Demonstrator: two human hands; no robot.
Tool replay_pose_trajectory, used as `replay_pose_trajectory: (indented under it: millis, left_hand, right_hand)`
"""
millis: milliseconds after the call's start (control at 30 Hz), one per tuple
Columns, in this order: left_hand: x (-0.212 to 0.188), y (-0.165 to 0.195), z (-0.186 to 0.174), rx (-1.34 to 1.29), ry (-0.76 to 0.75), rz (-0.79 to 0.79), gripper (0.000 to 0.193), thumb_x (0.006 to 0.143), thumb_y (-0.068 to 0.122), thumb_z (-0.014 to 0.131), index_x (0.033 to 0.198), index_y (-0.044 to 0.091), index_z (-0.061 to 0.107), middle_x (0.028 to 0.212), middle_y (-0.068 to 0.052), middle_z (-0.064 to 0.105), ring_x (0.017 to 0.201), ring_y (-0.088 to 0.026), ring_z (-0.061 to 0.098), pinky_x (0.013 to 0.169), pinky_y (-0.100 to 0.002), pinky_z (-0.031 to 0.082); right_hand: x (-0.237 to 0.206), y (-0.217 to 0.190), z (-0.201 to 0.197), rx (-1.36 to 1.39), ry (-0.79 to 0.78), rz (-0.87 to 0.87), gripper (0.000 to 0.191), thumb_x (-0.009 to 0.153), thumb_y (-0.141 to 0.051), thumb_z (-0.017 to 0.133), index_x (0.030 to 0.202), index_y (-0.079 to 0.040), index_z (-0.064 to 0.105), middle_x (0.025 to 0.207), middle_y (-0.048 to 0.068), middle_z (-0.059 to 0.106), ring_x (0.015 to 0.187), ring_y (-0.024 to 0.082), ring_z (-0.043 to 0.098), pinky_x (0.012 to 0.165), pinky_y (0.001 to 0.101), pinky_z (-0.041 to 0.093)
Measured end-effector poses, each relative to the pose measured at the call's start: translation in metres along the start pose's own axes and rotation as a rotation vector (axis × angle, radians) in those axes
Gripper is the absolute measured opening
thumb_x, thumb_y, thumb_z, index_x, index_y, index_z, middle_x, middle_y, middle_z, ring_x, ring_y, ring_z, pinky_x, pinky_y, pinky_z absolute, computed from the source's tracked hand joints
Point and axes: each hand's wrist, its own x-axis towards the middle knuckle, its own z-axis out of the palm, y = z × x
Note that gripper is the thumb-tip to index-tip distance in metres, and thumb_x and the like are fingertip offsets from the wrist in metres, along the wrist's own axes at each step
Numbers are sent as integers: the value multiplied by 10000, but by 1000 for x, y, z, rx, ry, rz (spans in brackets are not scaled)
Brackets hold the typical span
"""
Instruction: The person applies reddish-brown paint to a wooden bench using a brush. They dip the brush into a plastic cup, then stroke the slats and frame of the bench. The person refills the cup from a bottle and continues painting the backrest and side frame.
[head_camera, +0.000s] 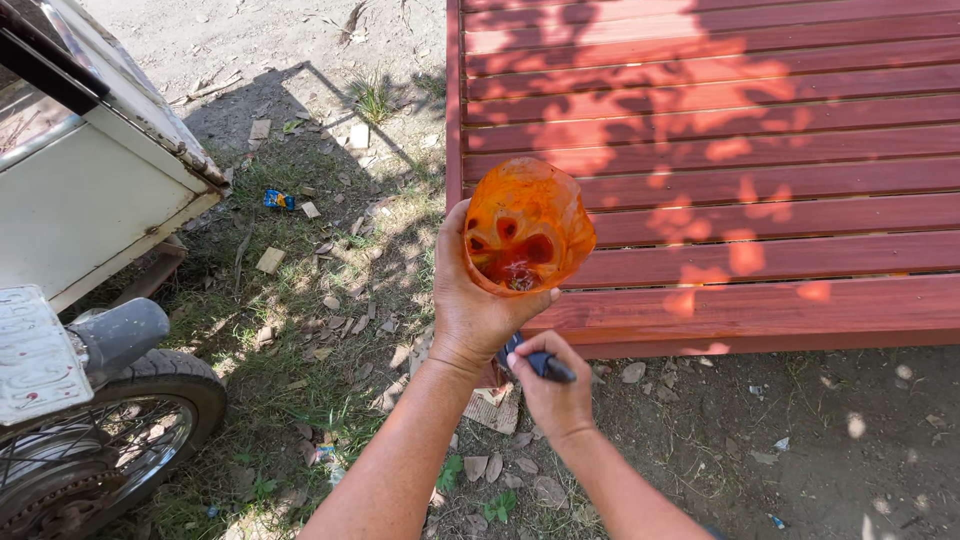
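At far left stands a white cart (90, 190) with a chipped metal edge, and below it a wheel (110, 440) with spokes and a grey mudguard. Between these and the hands lies patchy grass (300, 330) strewn with wood chips, dry leaves and a small blue wrapper (278, 200).

The left hand (470, 300) is raised, its fingers wrapped round the base of an orange, paint-smeared cup (527, 225); the cup's open mouth tips toward the camera, with red residue inside. Just below and touching near the left wrist, the right hand (550, 390) is closed on a dark handle (545, 365), whose far end is hidden behind the left hand.

Behind the cup and stretching right is a red slatted deck (760, 150), dappled with leaf shadow. Bare dirt (800, 440) with small stones lies beneath its front edge.
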Motion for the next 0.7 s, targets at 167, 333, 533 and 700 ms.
replay_pose_trajectory:
  millis: [167,333,533,700]
  left_hand:
    - [2,0,-4,59,15,24,1190,526,107,1002,1499,88,318,1412,-114,499,1328,-251,576,1129,-379,540]
    - [5,-1,-10,-30,21,-4,1187,530,106,984,1505,91,306,1419,-107,500,1333,-241,579,1126,-375,548]
    - [-1,-5,-14,74,54,41,1172,508,130,1005,1486,87,360,1379,-99,534,1299,-227,604,1121,-365,546]
    - [3,-7,-20,79,100,84,1162,532,149,1013,1491,84,361,1364,-95,507,1299,-227,594,1112,-363,549]
  right_hand:
    - [-52,2,2,-59,36,258,137,796,-74,803,829,-100,673,746,1,710,701,78,655,647,266,550]
    - [-31,-18,-14,-135,78,148,121,774,-61,797,810,-90,685,741,7,710,715,68,629,658,265,534]
    - [40,-34,3,-126,-108,110,137,759,-41,798,837,-70,689,768,-9,720,735,65,640,706,261,535]
    - [54,-30,-1,146,-56,-66,137,804,-25,761,833,-58,632,804,-36,635,761,44,575,692,256,531]
